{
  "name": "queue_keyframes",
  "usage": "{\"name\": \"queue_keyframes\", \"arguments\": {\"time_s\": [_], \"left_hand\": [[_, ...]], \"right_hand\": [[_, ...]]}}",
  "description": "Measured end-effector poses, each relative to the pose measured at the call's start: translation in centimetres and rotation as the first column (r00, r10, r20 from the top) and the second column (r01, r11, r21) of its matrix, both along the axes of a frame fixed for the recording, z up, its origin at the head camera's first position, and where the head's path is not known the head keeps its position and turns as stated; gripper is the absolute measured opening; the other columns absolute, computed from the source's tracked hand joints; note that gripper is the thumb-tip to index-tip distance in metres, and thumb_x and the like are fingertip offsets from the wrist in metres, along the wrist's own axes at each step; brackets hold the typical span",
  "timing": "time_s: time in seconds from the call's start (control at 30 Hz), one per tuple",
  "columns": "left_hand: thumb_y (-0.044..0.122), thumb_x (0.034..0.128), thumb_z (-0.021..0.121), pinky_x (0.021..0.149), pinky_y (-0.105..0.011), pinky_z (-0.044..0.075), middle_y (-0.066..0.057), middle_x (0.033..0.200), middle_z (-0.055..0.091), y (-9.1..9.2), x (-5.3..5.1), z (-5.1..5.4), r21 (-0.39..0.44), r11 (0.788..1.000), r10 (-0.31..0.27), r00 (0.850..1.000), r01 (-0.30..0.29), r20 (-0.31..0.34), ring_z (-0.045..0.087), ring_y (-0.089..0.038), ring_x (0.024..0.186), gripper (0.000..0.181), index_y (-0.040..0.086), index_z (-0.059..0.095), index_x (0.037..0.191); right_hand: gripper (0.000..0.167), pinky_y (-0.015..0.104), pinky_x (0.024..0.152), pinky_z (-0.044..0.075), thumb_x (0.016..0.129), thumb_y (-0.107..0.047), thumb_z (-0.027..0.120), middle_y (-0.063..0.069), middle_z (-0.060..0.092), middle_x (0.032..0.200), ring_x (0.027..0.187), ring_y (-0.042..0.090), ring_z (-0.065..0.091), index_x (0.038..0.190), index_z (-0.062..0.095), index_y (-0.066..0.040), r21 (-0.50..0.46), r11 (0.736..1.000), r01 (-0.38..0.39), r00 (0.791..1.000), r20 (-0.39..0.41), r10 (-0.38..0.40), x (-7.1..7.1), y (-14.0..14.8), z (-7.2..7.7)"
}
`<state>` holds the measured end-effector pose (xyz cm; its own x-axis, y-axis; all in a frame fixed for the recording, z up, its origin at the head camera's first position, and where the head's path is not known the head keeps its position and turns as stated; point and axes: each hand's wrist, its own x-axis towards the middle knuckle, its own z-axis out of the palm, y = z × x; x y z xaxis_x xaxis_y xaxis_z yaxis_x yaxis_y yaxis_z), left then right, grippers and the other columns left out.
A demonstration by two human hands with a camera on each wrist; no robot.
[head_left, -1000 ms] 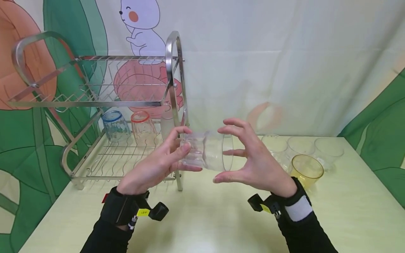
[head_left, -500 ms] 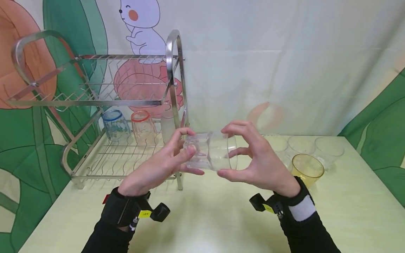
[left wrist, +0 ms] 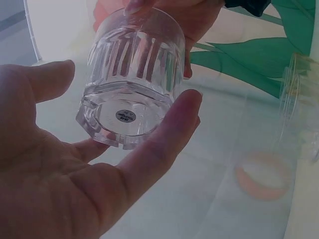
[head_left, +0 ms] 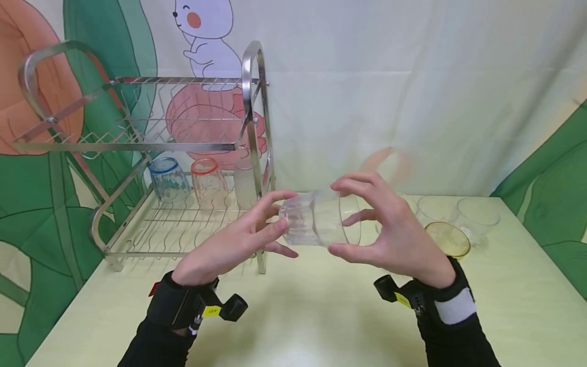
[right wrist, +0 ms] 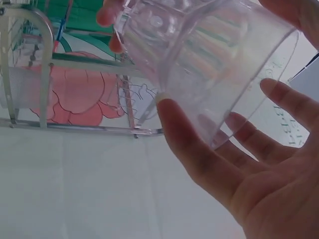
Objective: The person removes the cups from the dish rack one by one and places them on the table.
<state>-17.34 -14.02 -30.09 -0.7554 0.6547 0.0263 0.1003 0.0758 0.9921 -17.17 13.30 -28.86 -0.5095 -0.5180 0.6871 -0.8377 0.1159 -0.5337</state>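
A clear ribbed glass (head_left: pixel 327 219) lies sideways in the air between the hands, its mouth to the right. My right hand (head_left: pixel 396 234) grips it near the rim, fingers above and thumb below; the right wrist view shows the fingers of this hand (right wrist: pixel 269 184) around the glass (right wrist: pixel 199 59). My left hand (head_left: pixel 229 244) is at the base with fingers spread. In the left wrist view, a gap separates the thumb of the left hand (left wrist: pixel 65 184) from the glass (left wrist: pixel 132 64), and a finger reaches beside the base, where contact is unclear.
A two-tier metal rack (head_left: pixel 128 147) stands left; its lower shelf holds a blue-rimmed glass (head_left: pixel 169 181), a red-rimmed glass (head_left: pixel 208 183) and a frosted one (head_left: pixel 245 183). Several clear glasses (head_left: pixel 479 211) and a yellow glass (head_left: pixel 447 239) stand right, partly behind the right arm.
The glass and both hands have shifted right, the right hand farther than the left. My right fingers have come in round the rim end, while my left fingers have slipped towards the base.
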Motion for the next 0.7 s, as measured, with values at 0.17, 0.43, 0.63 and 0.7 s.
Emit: {"name": "queue_keyframes", "arguments": {"time_s": [0.17,0.43,0.63,0.7], "left_hand": [[0.029,0.1028,0.053,0.102,-0.048,0.042,-0.007,0.144,0.038,0.1,0.7,0.5,-0.025,0.999,-0.039,0.999,0.039,0.0,0.065,-0.033,0.106,0.056,0.045,0.025,0.148],[0.022,0.1029,0.053,0.094,-0.044,0.05,-0.002,0.146,0.035,-0.2,1.0,0.7,-0.116,0.993,-0.047,0.995,0.037,-0.09,0.059,-0.022,0.117,0.059,0.046,0.024,0.149],[0.027,0.1034,0.052,0.093,-0.043,0.05,0.003,0.146,0.039,-1.9,0.7,1.0,-0.226,0.974,-0.066,0.977,0.018,-0.205,0.055,-0.018,0.121,0.047,0.033,0.035,0.147],[0.029,0.1034,0.051,0.093,-0.043,0.049,0.003,0.144,0.042,-2.5,0.7,1.2,-0.258,0.966,-0.059,0.97,-0.004,-0.235,0.053,-0.019,0.123,0.044,0.03,0.039,0.145]], "right_hand": [[0.081,0.035,0.07,0.059,0.061,0.003,0.089,0.011,0.048,0.131,0.116,0.03,0.048,0.133,0.052,0.0,0.018,1.0,0.019,0.998,-0.053,-0.018,0.6,0.8,0.7],[0.074,0.03,0.077,0.057,0.066,-0.006,0.086,0.016,0.048,0.131,0.118,0.026,0.05,0.132,0.054,0.004,0.068,0.992,0.103,0.984,-0.15,-0.091,1.6,2.7,2.0],[0.076,0.024,0.078,0.055,0.064,-0.003,0.086,0.016,0.049,0.131,0.119,0.023,0.049,0.132,0.054,0.004,0.106,0.975,0.193,0.971,-0.161,-0.175,2.1,5.0,2.5],[0.082,0.021,0.077,0.055,0.059,0.001,0.088,0.012,0.048,0.133,0.118,0.02,0.049,0.134,0.054,0.001,0.152,0.958,0.244,0.962,-0.164,-0.219,2.2,5.8,2.5]]}}
